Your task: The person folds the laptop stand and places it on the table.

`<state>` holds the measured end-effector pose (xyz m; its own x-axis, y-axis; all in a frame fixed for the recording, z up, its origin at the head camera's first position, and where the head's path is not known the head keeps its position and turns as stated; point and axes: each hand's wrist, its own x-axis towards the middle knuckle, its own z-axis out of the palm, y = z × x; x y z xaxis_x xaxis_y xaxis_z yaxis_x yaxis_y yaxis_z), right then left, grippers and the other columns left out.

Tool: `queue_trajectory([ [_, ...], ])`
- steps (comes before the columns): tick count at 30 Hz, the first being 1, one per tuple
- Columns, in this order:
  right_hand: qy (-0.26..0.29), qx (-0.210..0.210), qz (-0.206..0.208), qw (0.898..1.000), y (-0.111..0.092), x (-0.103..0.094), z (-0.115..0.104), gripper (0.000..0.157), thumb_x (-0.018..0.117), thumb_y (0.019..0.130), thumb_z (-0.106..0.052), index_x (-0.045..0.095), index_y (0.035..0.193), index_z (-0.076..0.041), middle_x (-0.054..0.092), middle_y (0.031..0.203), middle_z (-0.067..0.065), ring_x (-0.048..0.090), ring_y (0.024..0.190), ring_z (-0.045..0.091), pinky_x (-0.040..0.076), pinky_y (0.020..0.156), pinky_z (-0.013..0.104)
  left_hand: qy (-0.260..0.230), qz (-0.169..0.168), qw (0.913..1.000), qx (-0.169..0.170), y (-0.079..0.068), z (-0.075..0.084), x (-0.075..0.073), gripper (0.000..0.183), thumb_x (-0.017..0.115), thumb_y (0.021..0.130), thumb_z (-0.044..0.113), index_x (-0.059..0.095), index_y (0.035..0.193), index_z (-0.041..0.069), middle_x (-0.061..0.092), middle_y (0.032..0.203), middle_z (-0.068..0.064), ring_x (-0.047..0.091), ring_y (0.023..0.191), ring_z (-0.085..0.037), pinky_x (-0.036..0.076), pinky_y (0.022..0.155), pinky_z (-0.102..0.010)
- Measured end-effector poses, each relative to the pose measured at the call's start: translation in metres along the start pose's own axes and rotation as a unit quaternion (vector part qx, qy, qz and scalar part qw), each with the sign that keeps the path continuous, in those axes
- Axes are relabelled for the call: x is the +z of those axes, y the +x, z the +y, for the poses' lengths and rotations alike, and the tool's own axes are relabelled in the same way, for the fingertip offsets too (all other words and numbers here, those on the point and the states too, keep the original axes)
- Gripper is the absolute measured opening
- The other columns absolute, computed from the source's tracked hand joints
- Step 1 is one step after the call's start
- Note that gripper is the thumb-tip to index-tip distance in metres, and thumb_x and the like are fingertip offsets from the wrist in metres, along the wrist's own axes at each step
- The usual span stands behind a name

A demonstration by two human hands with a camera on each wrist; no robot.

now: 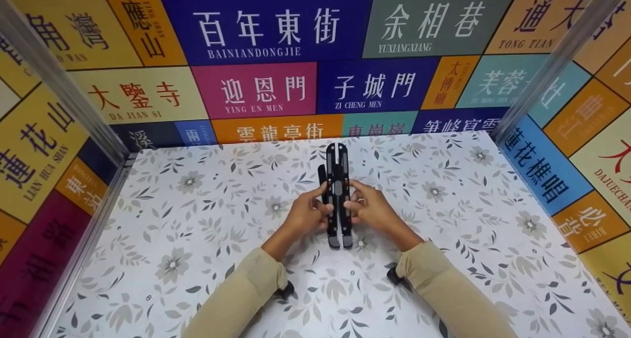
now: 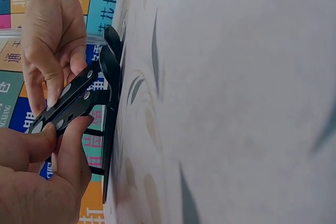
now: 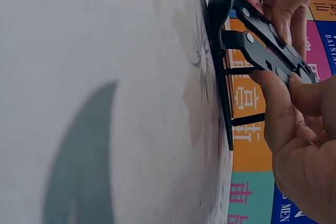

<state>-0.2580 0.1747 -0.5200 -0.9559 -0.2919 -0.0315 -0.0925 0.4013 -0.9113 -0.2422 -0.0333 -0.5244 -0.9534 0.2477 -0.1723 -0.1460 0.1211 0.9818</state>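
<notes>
A black folding laptop stand (image 1: 338, 188) with grey pads stands on the patterned tabletop, its two long arms side by side with a narrow gap between them. My left hand (image 1: 305, 212) pinches the left arm between thumb and fingers. On the other side, my right hand (image 1: 373, 209) holds the right arm the same way. Seen low from the left wrist, the stand's upper arms (image 2: 73, 98) slope up from a flat base rail (image 2: 108, 156) lying along the table. The right wrist view shows a curved front hook (image 3: 223, 3) and thin struts (image 3: 248, 119) joining base and arms.
The white table (image 1: 207, 239) is covered in a grey flower and leaf print. Colourful panels with Chinese lettering (image 1: 266, 27) wall off the back and both sides. Metal corner posts (image 1: 552, 57) rise at the back corners. Dark straps (image 1: 285, 289) sit at both sleeve cuffs.
</notes>
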Motion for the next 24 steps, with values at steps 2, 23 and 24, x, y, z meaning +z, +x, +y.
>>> queue_trajectory([
  [2,-0.001,-0.003,0.001,1.0,0.0005,0.001,0.0003,0.066,0.068,0.095,0.001,0.045,0.154,-0.012,0.063,0.09,0.01,0.073,0.081,0.021,0.063,0.068,0.037,0.002,0.001,1.0,0.002,0.0003,-0.0003,0.0007,0.075,0.065,0.094,-0.004,0.04,0.156,0.029,0.067,0.09,-0.017,0.069,0.065,-0.023,0.064,0.066,-0.041],
  [23,0.005,0.001,-0.01,1.0,0.0022,0.0058,-0.0012,0.063,0.066,0.097,0.0,0.045,0.154,-0.016,0.062,0.091,0.012,0.071,0.08,0.021,0.062,0.063,0.035,0.016,-0.003,0.9996,0.023,0.002,-0.004,0.0015,0.07,0.067,0.096,0.002,0.04,0.156,0.027,0.064,0.092,-0.015,0.067,0.068,-0.02,0.062,0.062,-0.035],
  [24,0.003,0.003,-0.012,1.0,0.0023,0.0054,-0.0012,0.063,0.065,0.097,-0.001,0.044,0.154,-0.016,0.062,0.091,0.011,0.071,0.081,0.021,0.062,0.064,0.035,0.018,-0.003,0.9995,0.025,0.0014,-0.0039,0.0017,0.07,0.067,0.097,0.003,0.04,0.156,0.027,0.064,0.092,-0.015,0.067,0.068,-0.021,0.062,0.062,-0.035],
])
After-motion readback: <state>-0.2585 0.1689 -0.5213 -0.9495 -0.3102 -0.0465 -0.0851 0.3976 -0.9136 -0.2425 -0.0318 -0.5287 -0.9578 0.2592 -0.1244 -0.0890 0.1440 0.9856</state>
